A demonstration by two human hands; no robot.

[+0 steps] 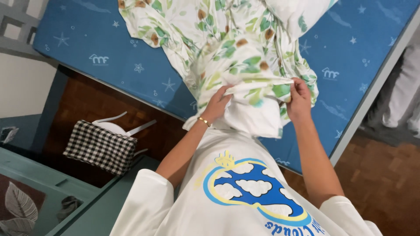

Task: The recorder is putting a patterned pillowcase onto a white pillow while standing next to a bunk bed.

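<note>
The blue mattress (109, 57) with its pale star pattern serves as the landmark here, and it is almost wholly bare: no sheet is spread over it. On its middle, reaching to the near edge where the person stands, lies a crumpled heap of leaf-printed bedding (227, 48), white with green and brown leaves. At that near edge the person holds a white pillow (249, 116) that is partly inside the opening of the leaf-printed cover. The left hand (217, 105) is closed on the fabric at the pillow's left side, fingers curled into the cloth, a gold bracelet (203, 121) at the wrist. The right hand (299, 101) pinches the cover's edge at the pillow's right side, fingers and thumb shut tight on a fold. Judging from how things lie, the covering of the pillow is under way but not finished: the pillow's lower white part still shows below the printed cloth, and the rest of the bedding is bunched up rather than laid flat. To the left of the mattress, on the wooden floor (385, 183), sits a black-and-white checked bag (100, 146).
</note>
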